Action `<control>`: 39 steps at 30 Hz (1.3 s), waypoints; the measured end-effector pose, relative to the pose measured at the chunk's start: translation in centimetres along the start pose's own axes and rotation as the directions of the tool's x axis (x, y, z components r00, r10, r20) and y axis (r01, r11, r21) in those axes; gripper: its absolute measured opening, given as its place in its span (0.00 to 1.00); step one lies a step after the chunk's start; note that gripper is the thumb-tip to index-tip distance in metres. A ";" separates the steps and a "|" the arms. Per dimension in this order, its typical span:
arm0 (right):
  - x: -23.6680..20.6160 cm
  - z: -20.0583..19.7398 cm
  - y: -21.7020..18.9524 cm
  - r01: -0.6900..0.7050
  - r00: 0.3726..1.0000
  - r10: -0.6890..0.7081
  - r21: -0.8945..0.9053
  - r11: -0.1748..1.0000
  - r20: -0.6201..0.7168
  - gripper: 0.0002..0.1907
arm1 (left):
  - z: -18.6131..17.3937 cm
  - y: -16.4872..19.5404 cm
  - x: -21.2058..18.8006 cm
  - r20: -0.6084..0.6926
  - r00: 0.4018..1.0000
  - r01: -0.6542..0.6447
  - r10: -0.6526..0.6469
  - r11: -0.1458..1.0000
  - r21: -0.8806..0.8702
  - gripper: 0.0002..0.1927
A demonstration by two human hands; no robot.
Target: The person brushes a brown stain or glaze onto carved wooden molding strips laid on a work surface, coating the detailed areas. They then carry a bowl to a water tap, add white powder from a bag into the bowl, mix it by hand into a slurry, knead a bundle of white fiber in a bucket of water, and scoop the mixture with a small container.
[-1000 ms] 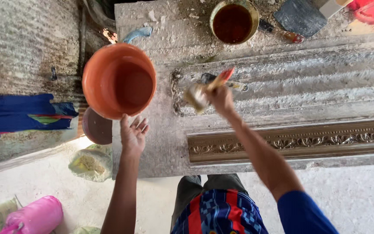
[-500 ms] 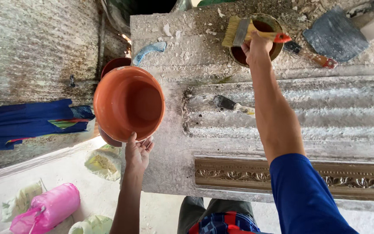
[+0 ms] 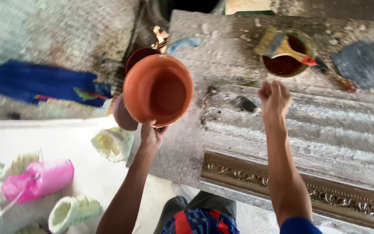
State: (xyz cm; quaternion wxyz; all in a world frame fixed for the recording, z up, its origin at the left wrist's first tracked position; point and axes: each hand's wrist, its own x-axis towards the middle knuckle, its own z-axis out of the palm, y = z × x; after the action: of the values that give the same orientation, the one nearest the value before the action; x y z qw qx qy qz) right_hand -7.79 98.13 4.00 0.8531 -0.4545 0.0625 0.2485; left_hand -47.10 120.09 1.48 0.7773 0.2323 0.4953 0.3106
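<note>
Holding the round orange plastic bowl by its rim at frame centre, the left hand has a closed grip, while the right hand hangs loosely curled and empty over the dusty grey desk, below the yellow-bristled, red-handled paintbrush resting across the tin of brown paint at upper right; judging by this, loading the brush seems next, needing a re-grasp.

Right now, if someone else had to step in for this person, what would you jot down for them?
Left hand: holds the orange bowl up by its near rim, beside the table's edge; it looks empty.
Right hand: empty, loosely curled above the grey ribbed moulding.
Brush: lying across the round tin of dark red-brown paint at the far side of the table.
Gilded ornate strip: along the near edge.
Done: brush set down on the tin.
Left: ribbed moulding shows no red-brown paint; bowl not set down.
</note>
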 end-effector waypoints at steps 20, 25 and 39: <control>-39.2 10.0 29.5 0.079 0.952 0.187 -0.784 0.616 0.244 0.19 | -48.3 13.2 -14.5 -0.171 0.985 -0.003 0.003 1.000 0.000 0.18; -38.5 20.7 34.2 0.218 0.920 0.249 -0.924 0.313 0.301 0.17 | -50.7 16.9 -14.3 -0.141 0.986 0.100 -0.085 0.989 0.105 0.21; -10.5 30.1 54.3 0.332 0.912 0.356 -0.877 -0.348 0.204 0.18 | -48.1 21.5 -1.6 -0.294 0.881 0.454 -0.371 0.839 0.301 0.35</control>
State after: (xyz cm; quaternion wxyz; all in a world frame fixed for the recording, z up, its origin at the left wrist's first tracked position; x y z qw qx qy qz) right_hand -46.55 143.71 -15.47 0.0903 -0.8890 -0.3442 0.2880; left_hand -97.00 136.52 -2.45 0.7090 0.2218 0.6664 0.0626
